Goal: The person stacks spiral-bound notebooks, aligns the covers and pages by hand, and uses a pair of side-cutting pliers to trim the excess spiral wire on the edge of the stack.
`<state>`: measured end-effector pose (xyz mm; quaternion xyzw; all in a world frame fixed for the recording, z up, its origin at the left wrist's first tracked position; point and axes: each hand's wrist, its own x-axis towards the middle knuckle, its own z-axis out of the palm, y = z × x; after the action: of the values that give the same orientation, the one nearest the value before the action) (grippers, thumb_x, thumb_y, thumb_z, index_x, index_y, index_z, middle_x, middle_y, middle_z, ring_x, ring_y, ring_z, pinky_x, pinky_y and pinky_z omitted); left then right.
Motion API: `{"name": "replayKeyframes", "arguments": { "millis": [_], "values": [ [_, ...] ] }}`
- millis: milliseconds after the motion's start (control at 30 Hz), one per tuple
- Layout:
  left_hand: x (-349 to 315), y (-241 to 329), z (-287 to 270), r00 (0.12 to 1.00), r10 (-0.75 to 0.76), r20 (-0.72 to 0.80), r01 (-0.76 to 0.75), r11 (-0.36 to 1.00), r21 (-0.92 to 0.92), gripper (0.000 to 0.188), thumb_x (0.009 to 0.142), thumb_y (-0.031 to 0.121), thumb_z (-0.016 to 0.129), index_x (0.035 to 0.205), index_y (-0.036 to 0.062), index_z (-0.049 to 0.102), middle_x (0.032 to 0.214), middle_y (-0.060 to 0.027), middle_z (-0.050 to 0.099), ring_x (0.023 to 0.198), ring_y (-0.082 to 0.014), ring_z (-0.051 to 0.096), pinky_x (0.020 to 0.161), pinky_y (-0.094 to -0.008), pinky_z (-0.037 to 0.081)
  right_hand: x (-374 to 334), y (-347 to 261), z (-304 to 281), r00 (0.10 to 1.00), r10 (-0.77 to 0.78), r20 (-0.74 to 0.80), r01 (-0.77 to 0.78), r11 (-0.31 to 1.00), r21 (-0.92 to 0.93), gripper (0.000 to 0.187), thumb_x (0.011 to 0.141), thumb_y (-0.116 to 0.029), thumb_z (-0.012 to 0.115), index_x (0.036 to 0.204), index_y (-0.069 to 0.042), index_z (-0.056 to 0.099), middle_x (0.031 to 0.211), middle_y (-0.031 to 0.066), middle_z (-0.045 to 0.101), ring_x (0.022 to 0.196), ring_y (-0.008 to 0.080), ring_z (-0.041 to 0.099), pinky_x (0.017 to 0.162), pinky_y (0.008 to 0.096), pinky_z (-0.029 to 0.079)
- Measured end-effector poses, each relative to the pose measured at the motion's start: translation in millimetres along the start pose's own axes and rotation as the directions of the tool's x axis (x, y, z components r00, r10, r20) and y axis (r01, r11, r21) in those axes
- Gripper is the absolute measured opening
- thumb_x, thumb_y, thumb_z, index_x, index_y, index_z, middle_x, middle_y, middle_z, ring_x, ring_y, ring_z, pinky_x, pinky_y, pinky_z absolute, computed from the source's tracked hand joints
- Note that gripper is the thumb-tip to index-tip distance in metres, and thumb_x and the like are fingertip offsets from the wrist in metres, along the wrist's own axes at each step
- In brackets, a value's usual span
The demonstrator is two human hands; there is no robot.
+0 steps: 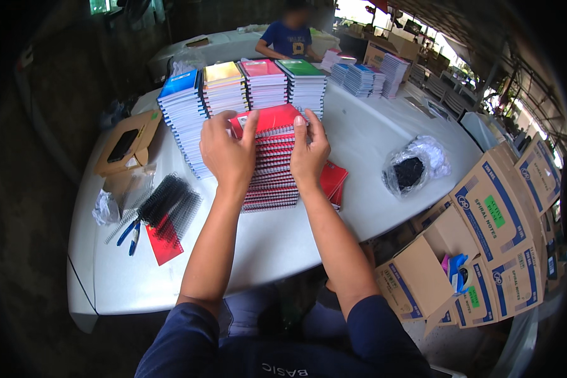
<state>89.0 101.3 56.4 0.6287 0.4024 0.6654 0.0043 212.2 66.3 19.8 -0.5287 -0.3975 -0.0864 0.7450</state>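
Note:
A tall stack of red spiral notebooks [272, 165] stands on the white table in front of me, the wire coils facing me. My left hand [229, 150] cups the top red notebook [272, 117] at its left side, fingers bent round the edge and thumb raised. At its right side, my right hand [310, 151] does the same. Behind them rise stacks of blue [184, 120], yellow [223, 88], red [264, 85] and green [302, 88] covered notebooks. More red notebooks [332, 184] lie partly hidden beside my right wrist.
Left on the table [129, 286] lie black wire coils [170, 200], a red cover [164, 244], blue-handled pliers [130, 237] and cardboard with a phone [123, 145]. A plastic bag [412, 167] sits right. Cardboard boxes [491, 208] crowd the right edge. A person [288, 41] is beyond.

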Motion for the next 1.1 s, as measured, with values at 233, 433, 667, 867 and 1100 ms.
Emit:
{"name": "replayKeyframes", "arguments": {
  "millis": [233, 433, 667, 867, 1100],
  "values": [
    [-7.1, -13.0, 2.1, 0.961, -0.268, 0.076, 0.278, 0.929, -0.242, 0.032, 0.083, 0.028, 0.067, 0.070, -0.0006, 0.059, 0.067, -0.0102, 0.059, 0.058, -0.0193, 0.054, 0.058, -0.0314, 0.044, 2.3, -5.7, -2.5, 0.992, -0.078, -0.094, 0.073, 0.995, -0.061, 0.023, 0.088, -0.020, 0.061, 0.083, 0.002, 0.063, 0.080, 0.0085, 0.059, 0.073, 0.0188, 0.056, 0.070, 0.0307, 0.044],
    [-12.4, -10.3, -1.2, 0.937, -0.337, 0.088, 0.348, 0.902, -0.255, 0.036, 0.083, 0.030, 0.067, 0.067, 0.0002, 0.055, 0.064, -0.0068, 0.055, 0.057, -0.0151, 0.050, 0.056, -0.0289, 0.042, 2.4, 0.5, -5.4, 0.980, -0.181, -0.089, 0.176, 0.983, -0.056, 0.019, 0.085, -0.015, 0.064, 0.077, 0.002, 0.060, 0.076, 0.0068, 0.056, 0.071, 0.0164, 0.053, 0.068, 0.0303, 0.043],
    [-27.6, -28.8, -26.3, 0.974, -0.160, -0.160, 0.096, 0.932, -0.348, 0.031, 0.093, 0.027, 0.052, 0.101, -0.0026, 0.051, 0.092, -0.0105, 0.052, 0.085, -0.0167, 0.048, 0.077, -0.0292, 0.039, -5.6, 22.5, -70.7, 0.992, 0.008, 0.126, 0.019, 0.977, -0.212, 0.021, 0.082, -0.019, 0.066, 0.097, -0.004, 0.063, 0.091, 0.0110, 0.060, 0.086, 0.0245, 0.058, 0.074, 0.0344, 0.045],
    [-102.6, 13.5, -63.2, 0.953, 0.135, 0.272, 0.041, 0.831, -0.555, 0.010, 0.086, 0.007, 0.055, 0.091, -0.0008, 0.053, 0.087, -0.0072, 0.053, 0.079, -0.0153, 0.049, 0.074, -0.0274, 0.041, -59.1, 56.0, -145.1, 0.759, 0.037, 0.650, 0.506, 0.594, -0.625, 0.029, 0.080, -0.012, 0.065, 0.109, -0.005, 0.064, 0.106, 0.0186, 0.062, 0.092, 0.0307, 0.061, 0.081, 0.0350, 0.048],
    [-160.1, 12.1, -72.0, 0.312, -0.204, 0.928, 0.891, 0.402, -0.211, 0.032, 0.090, 0.029, 0.056, 0.105, 0.0012, 0.055, 0.095, -0.0088, 0.059, 0.085, -0.0178, 0.055, 0.076, -0.0291, 0.043, -31.9, -2.5, -180.4, 0.766, 0.442, 0.466, -0.185, 0.847, -0.499, 0.019, 0.081, -0.007, 0.062, 0.099, -0.003, 0.068, 0.087, 0.0163, 0.068, 0.085, 0.0288, 0.064, 0.077, 0.0332, 0.050]
  ]
}}
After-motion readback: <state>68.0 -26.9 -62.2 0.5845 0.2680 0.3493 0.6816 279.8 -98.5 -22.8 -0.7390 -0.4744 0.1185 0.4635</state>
